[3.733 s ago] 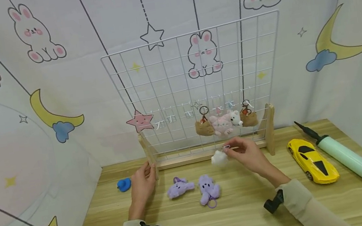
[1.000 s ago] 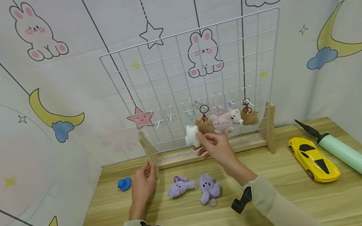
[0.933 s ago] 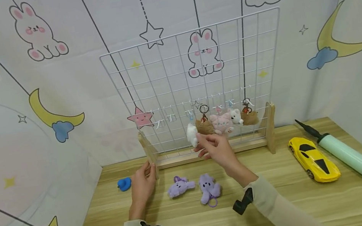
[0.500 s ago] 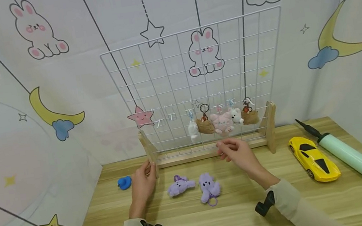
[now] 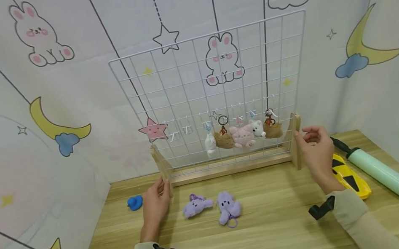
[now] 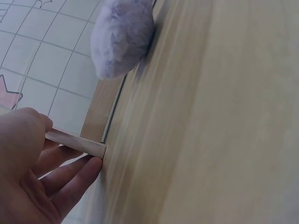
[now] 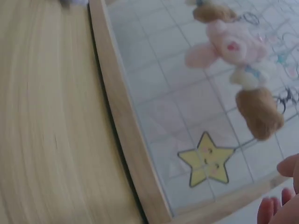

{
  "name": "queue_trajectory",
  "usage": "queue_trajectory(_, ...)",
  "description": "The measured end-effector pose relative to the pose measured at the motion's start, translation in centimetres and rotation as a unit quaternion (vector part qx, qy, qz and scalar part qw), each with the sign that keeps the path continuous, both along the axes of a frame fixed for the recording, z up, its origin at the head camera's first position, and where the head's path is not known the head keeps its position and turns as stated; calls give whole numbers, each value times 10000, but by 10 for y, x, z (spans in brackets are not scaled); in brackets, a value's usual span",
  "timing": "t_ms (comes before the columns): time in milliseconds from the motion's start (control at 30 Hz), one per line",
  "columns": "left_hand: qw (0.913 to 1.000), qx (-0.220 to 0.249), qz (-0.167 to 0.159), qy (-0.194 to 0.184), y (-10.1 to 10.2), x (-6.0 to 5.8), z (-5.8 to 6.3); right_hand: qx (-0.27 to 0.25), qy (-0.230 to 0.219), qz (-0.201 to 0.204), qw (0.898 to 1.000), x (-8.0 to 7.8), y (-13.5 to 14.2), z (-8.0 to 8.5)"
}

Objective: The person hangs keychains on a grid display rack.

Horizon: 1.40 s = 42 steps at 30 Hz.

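Observation:
My left hand (image 5: 155,203) holds the left wooden foot (image 6: 77,142) of a white wire grid rack, thumb on one side and fingers on the other. My right hand (image 5: 317,154) is beside the right wooden foot (image 5: 295,149), fingers loosely bent; the right wrist view shows a gap between fingers and wood. From the grid's hooks hang a white plush keychain (image 5: 211,145), a brown one (image 5: 224,140), a pink one (image 5: 242,136), a small white bear (image 5: 257,129) and another brown one (image 5: 273,130). Two purple plush keychains (image 5: 195,206) (image 5: 228,207) lie on the table before the rack.
Bare white hooks (image 5: 173,136) sit on the grid's left part. A blue toy duck (image 5: 134,202) stands left of my left hand. At right lie a yellow toy car (image 5: 353,181), partly behind my right arm, and a pale green pump (image 5: 382,171). Printed cloth walls surround the table.
The white plush keychain, earlier in my right hand, was let go and now hangs on a grid hook. My right hand has moved right to the rack's right foot. The left hand has stayed.

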<state>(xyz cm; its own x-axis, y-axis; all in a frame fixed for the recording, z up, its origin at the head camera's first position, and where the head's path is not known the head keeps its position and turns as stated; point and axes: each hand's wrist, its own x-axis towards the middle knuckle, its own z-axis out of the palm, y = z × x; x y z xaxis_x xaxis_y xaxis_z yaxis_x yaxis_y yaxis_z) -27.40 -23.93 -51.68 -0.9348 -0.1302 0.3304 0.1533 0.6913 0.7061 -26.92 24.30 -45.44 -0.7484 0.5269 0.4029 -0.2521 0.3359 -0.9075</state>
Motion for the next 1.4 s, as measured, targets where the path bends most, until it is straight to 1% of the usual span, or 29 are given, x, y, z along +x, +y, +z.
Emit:
queue_trajectory(67,10000,10,-20,23,0,0,0,189,-42,-168,9997,-2,6,-3)
queue_trajectory(100,10000,8,-33,30,0,0,0,233,-108,-154,9996,-3,9,-5)
queue_trajectory(267,10000,-6,-22,42,1,0,-1,586,-602,190,9963,-9,15,-17)
queue_trajectory(400,10000,-75,50,40,1,1,-1,851,-802,365,9925,-12,16,-23)
queue_trajectory(633,9998,-167,106,77,0,2,1,813,-988,443,9908,-13,17,-24)
queue_trajectory(700,9995,-150,253,87,-1,3,2,842,-1006,426,9904,-13,17,-24)
queue_trajectory(867,9963,-209,829,131,0,7,8,975,-967,276,9901,-14,16,-25)
queue_trajectory(900,9959,-231,861,123,2,8,11,991,-963,245,9901,-14,15,-25)
queue_trajectory(933,9963,-269,811,136,4,10,14,1005,-966,231,9900,-14,15,-25)
queue_trajectory(1000,9981,-364,470,172,12,13,20,1022,-978,215,9897,-13,15,-26)
queue_trajectory(1033,9988,-417,199,175,18,14,23,1018,-986,221,9897,-13,15,-26)
queue_trajectory(1100,9972,-482,-547,177,32,19,30,1013,-991,244,9896,-13,15,-26)
queue_trajectory(1133,9936,-536,-977,174,41,21,33,1013,-997,253,9895,-13,16,-26)
queue_trajectory(1167,9877,-577,-1445,163,50,22,36,1006,-997,261,9896,-13,16,-26)
queue_trajectory(1200,9799,-615,-1894,129,59,25,38,998,-1000,271,9896,-13,16,-26)
queue_trajectory(1233,9701,-634,-2340,77,68,27,40,989,-1003,283,9896,-12,16,-26)
queue_trajectory(1300,9465,-660,-3158,-81,85,33,44,982,-1016,301,9895,-12,17,-26)
queue_trajectory(1367,9234,-653,-3762,-393,99,38,44,986,-1029,313,9893,-12,17,-26)
queue_trajectory(1400,9137,-643,-3968,-598,105,41,43,993,-1032,316,9892,-12,17,-27)
